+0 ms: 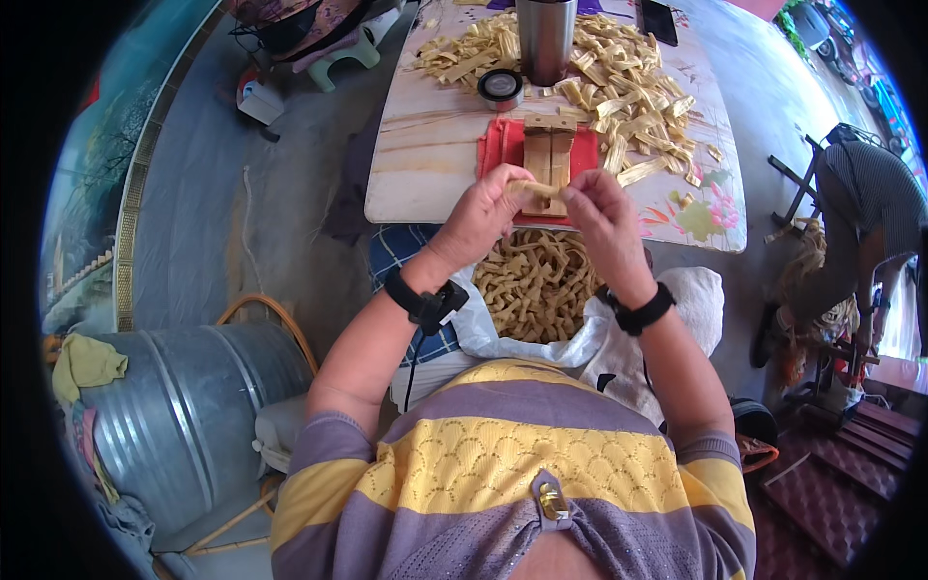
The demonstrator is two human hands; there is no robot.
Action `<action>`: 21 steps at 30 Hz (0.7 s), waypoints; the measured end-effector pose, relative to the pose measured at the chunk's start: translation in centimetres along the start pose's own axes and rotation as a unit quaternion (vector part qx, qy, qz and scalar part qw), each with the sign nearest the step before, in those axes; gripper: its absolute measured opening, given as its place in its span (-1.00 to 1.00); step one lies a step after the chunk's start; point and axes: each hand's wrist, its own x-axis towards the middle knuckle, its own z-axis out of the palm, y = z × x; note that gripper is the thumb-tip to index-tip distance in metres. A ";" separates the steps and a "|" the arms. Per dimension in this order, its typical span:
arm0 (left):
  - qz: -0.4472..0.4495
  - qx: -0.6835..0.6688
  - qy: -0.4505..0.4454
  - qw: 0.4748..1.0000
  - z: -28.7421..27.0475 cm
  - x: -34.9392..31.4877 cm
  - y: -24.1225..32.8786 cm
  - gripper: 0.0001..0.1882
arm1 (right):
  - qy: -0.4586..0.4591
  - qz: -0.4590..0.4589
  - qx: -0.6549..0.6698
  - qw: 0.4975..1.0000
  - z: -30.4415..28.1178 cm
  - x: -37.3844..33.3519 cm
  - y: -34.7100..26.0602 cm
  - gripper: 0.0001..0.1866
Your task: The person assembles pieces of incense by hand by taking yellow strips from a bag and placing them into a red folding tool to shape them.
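Grey floor [208, 213] is seen around a pale table [416, 164]; clock directions are taken from the hands, with twelve straight ahead. At twelve, the top of a steel flask [547, 48] is cut off by the upper edge, and part of the pile [633, 92] of pale strips is hidden behind it. A lid [501, 89] is set at eleven, a phone [658, 21] at one. At three, a co-worker [860, 184] is bent over, and what is being handled there is hard to make out. At eight, a metal drum [184, 416] is shown. Just beyond the hands, red cloth [491, 145] is partly covered by a wooden block [537, 155], whose near part is crossed by a strip [534, 188]. That strip is held between both hands: its left end is clamped by the thumb and fingers of the left hand [486, 208], its right end pinched by the right hand [607, 217]. Both ends are covered by the fingertips. At six, a white bag [474, 324] is filled with short, crumpled pieces [536, 285].
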 end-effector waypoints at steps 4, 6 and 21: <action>-0.074 -0.149 0.014 0.986 0.5 1.4 -0.4 -0.78 | 0.025 0.000 -0.003 1.000 -1.2 1.8 1.3 -0.87; -0.053 -0.079 0.039 0.995 0.5 2.1 -1.2 -0.77 | 0.032 -0.006 -0.007 0.999 -1.2 2.4 1.2 -0.88; -0.066 0.202 0.050 0.976 0.6 -1.9 -0.3 -0.78 | -0.016 0.012 -0.272 0.962 -6.0 1.9 5.5 -0.86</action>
